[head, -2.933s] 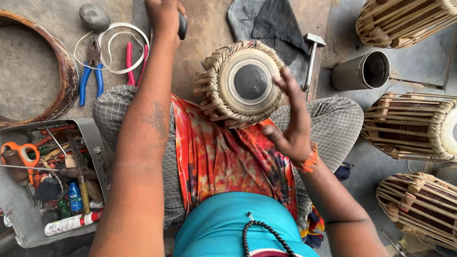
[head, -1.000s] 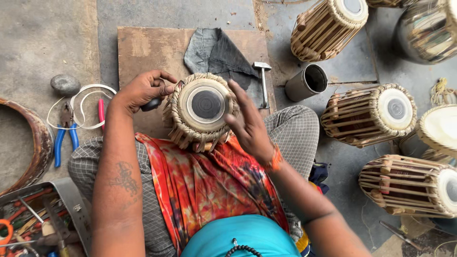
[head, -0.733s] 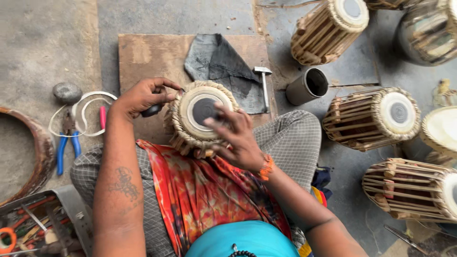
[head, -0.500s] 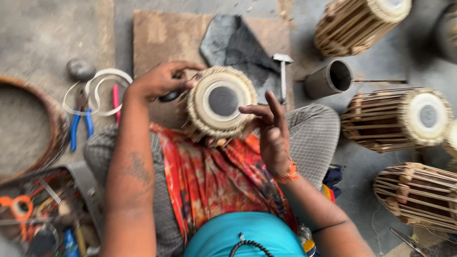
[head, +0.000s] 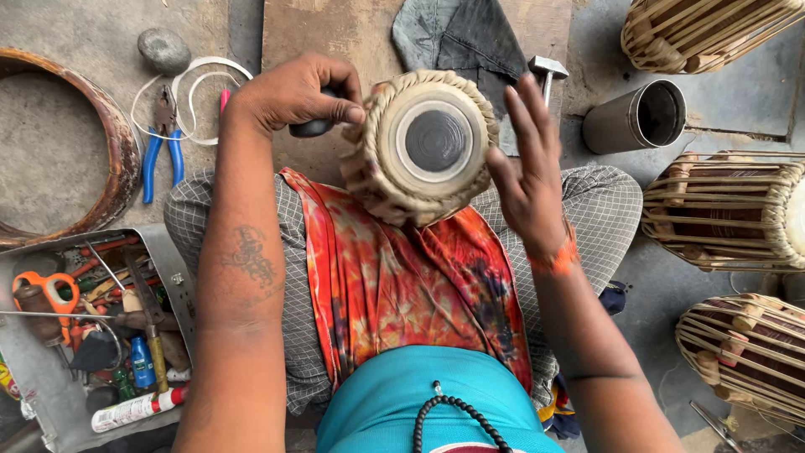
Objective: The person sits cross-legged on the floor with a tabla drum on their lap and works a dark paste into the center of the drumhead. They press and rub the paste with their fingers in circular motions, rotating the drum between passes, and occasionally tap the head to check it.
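Observation:
A small hand drum [head: 423, 144] with a pale skin, a black centre spot and a braided rim rests upright on my lap over an orange patterned cloth [head: 402, 285]. My left hand [head: 293, 91] is at the drum's left rim, closed around a dark smooth stone or tool [head: 312, 127]. My right hand [head: 527, 168] is beside the drum's right rim with fingers spread, the palm facing the drum; I cannot tell if it touches.
A wooden board [head: 352, 33] with a dark cloth [head: 470, 38] and a small hammer [head: 547, 71] lies ahead. A metal cup [head: 633, 117] and several strapped drums [head: 725, 210] are at the right. Blue pliers [head: 161, 147], a cord, a stone, a large ring [head: 117, 159] and a tool tray [head: 84, 335] sit left.
My right hand lifted off the drum head and moved to the right side with fingers spread. My left hand stayed at the left rim with its dark tool. The view shifted closer.

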